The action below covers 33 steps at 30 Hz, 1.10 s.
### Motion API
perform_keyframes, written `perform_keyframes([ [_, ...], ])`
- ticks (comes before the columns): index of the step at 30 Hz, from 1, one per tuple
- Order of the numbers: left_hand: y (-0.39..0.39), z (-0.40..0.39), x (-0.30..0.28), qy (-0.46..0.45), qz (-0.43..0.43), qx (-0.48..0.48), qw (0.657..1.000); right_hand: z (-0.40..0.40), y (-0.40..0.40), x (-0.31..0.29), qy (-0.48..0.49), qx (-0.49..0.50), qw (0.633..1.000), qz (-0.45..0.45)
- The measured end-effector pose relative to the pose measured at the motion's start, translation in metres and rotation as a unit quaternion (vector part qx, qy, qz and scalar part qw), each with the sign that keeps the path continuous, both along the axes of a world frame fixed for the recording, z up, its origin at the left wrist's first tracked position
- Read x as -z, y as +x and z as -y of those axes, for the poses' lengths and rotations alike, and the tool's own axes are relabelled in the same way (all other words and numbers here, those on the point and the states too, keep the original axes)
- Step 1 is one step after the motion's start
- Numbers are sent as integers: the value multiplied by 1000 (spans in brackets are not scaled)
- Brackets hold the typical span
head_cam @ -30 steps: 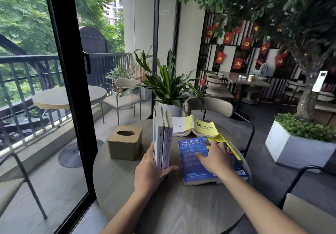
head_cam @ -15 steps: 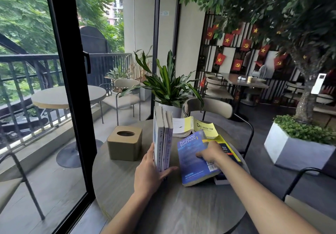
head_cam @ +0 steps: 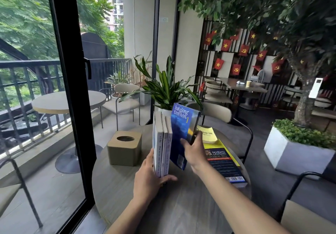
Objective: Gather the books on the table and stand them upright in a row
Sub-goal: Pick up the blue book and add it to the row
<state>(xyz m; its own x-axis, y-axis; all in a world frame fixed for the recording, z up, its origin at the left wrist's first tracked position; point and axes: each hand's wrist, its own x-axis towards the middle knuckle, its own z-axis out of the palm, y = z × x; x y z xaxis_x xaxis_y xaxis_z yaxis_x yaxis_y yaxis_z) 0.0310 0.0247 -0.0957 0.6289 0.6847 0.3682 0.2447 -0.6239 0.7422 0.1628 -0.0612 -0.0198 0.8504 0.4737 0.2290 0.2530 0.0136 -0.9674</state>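
Observation:
Three pale books (head_cam: 162,143) stand upright, spines toward me, near the middle of the round grey table (head_cam: 127,193). My left hand (head_cam: 150,177) grips them at their lower near end. My right hand (head_cam: 193,151) holds a blue book (head_cam: 181,130) lifted off the table, nearly upright and tilted right, just right of the standing books. A dark book with a yellow stripe (head_cam: 222,161) lies flat to the right. Behind it lies a yellow book (head_cam: 207,134), partly hidden by the blue one.
A tan square tissue box (head_cam: 124,148) sits on the table left of the books. A potted plant (head_cam: 167,90) stands at the table's far edge, with a chair (head_cam: 218,114) behind. A black door frame (head_cam: 69,88) runs along the left.
My right hand has picked the blue book up from flat on the table and swung it nearly upright beside the standing books, uncovering the dark book beneath. My left hand has stayed in place.

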Motion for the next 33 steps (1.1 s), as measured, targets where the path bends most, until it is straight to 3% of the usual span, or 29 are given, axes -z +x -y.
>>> perform_keyframes([
  [7,-5,-10,0,-117,33,85,989,-2,-17,27,6,-114,993,-31],
  [11,-14,-9,-33,-189,52,168,966,5,-15,31,-53,-192,980,8],
  [15,-12,-2,-71,-180,91,157,967,6,-19,39,-115,-246,958,94],
  [20,6,9,-100,-146,172,44,973,-8,-51,37,-60,-116,978,162],
  [23,17,17,-105,-126,169,-7,977,-12,-65,38,-87,4,980,177],
  [27,26,16,-98,-56,129,-57,988,-21,-66,44,-135,63,970,193],
  [33,27,16,-97,-23,121,-77,989,-19,-66,44,-84,57,979,177],
])
